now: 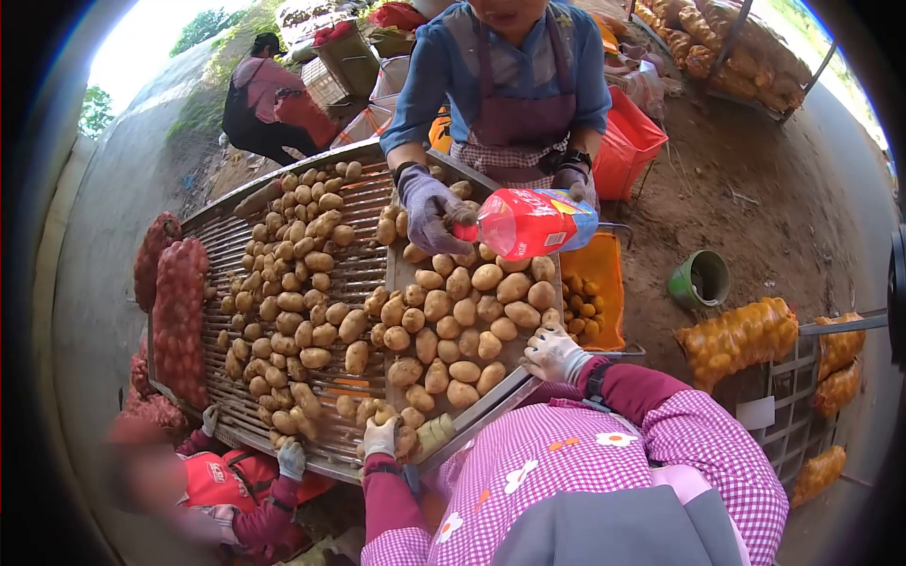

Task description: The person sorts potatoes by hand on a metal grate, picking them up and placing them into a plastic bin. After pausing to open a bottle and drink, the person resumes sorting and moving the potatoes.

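Note:
Both my hands wear pale work gloves. My left hand [380, 439] is low at the near edge of the slatted sorting table [219, 283], its fingers lying against a few potatoes [382, 412]. On the right, my right hand [554, 354] rests over the metal rim, fingers apart, beside the heap of potatoes [462, 321]. Neither hand visibly grips anything. Opposite me, a person in grey gloves holds a red-and-blue plastic bottle [530, 224], tilted sideways above the potatoes.
A co-worker's gloved hand [292, 459] is at the table's lower left edge. Red mesh sacks [180, 321] stand at the left end. An orange crate of potatoes [604, 283] adjoins the right side, with a green bucket [699, 280] and filled yellow net bags [739, 341] beyond.

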Motion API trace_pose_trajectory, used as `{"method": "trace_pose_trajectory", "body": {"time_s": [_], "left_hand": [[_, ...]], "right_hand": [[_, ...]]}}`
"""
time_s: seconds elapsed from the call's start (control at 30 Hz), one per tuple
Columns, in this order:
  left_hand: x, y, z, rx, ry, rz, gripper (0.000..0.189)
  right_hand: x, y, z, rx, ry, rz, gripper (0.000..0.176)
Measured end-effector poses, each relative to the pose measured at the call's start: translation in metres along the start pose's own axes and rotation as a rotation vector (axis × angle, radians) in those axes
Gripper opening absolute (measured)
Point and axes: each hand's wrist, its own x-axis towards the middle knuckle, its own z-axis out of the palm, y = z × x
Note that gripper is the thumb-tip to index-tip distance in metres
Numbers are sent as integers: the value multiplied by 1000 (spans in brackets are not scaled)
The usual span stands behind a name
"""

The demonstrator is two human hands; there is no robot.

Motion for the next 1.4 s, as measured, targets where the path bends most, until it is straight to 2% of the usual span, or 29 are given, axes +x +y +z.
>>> {"method": "trace_pose_trajectory", "body": {"time_s": [0.37,0.6,1.03,1.1,1.4], "left_hand": [[37,-40,20,-10,23,22,79],[12,-14,6,-8,1,10,77],[27,-29,14,-2,-6,-1,80],[43,-45,22,-27,-9,6,80],[36,-37,18,-8,-20,-19,80]], "right_hand": [[2,0,-2,-1,-10,-10,30],[1,-1,-2,-7,-30,5,30],[2,-2,-6,-2,-48,8,29],[3,-2,-5,-10,-69,13,30],[8,0,-3,7,-182,14,35]]}}
